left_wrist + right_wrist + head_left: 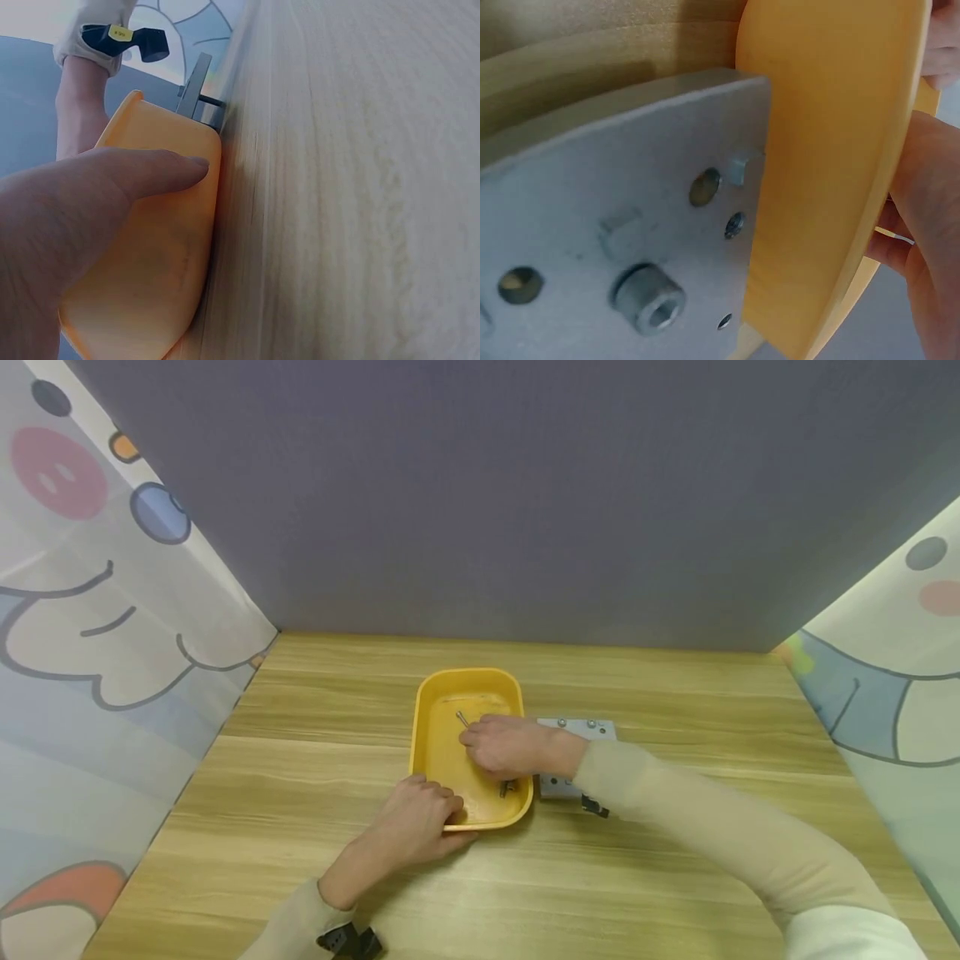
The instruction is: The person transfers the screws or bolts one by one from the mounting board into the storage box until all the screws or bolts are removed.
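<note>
A yellow plastic tray (431,727) stands on the wooden table. My left hand (416,814) grips its near left corner, fingers over the rim and, in the left wrist view, the thumb (169,171) along the outer wall. My right hand (506,747) reaches inside over the right wall, its fingers curled low over the tray floor. A thin metal bolt (462,719) sticks out from those fingertips, its shank end hidden by the hand. Small dark metal parts (506,788) lie in the tray's near right corner.
Right of the tray, close against it, lies a grey metal plate (557,787) with holes and socket-head screws (651,300), partly under my right forearm. A dark grey panel (510,510) rises at the table's back edge, with printed cloth (97,635) at the sides.
</note>
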`<state>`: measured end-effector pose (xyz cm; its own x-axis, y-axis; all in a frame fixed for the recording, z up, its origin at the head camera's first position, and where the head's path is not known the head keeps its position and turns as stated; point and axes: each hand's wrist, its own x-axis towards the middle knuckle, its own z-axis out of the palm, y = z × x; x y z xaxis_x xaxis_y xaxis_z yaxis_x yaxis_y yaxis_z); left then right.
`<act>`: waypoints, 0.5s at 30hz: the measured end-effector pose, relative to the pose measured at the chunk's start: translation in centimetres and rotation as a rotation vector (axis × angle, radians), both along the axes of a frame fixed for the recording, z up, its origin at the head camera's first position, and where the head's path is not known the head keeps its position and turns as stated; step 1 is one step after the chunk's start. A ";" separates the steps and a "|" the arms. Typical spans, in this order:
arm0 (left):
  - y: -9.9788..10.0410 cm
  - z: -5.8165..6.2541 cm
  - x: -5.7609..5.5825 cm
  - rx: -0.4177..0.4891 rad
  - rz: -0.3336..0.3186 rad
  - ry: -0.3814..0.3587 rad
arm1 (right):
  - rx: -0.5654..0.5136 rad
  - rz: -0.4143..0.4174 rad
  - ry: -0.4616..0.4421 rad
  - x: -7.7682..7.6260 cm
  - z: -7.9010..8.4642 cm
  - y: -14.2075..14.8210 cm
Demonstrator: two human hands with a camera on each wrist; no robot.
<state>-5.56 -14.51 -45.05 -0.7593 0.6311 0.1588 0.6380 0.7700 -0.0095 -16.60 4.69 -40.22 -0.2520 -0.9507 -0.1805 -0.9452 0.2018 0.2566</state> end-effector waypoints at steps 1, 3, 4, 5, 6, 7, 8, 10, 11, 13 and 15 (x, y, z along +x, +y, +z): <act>0.0 0.0 0.0 0.002 -0.001 0.000 | 0.008 0.001 0.002 0.1 0.0 -0.2; 0.0 0.0 0.0 0.003 0.000 0.002 | 0.028 0.006 0.010 0.2 -0.1 -0.4; 0.0 0.0 0.0 0.004 -0.001 0.003 | 0.034 0.010 0.014 0.2 -0.2 -0.6; 0.0 0.0 0.0 0.004 -0.001 0.004 | 0.042 0.016 0.022 0.2 -0.2 -0.7; 0.0 0.0 0.0 0.003 -0.002 0.004 | 0.051 0.024 0.031 0.2 -0.3 -0.9; 0.1 0.0 0.0 0.002 -0.002 0.004 | 0.056 0.033 0.041 0.3 -0.3 -1.0; 0.1 0.0 0.0 0.000 -0.002 0.004 | 0.063 0.039 0.052 0.3 -0.4 -1.0; 0.1 -0.1 0.0 0.000 -0.002 0.002 | 0.071 0.047 0.068 0.4 -0.5 -1.2; 0.1 0.0 0.1 0.000 -0.002 0.001 | 0.076 0.050 0.075 0.4 -0.5 -1.2; 0.1 0.0 0.1 0.000 -0.001 -0.002 | 0.079 0.053 0.084 0.4 -0.6 -1.3; 0.1 0.0 0.1 0.000 0.000 -0.004 | 0.084 0.047 0.082 0.5 -0.7 -1.4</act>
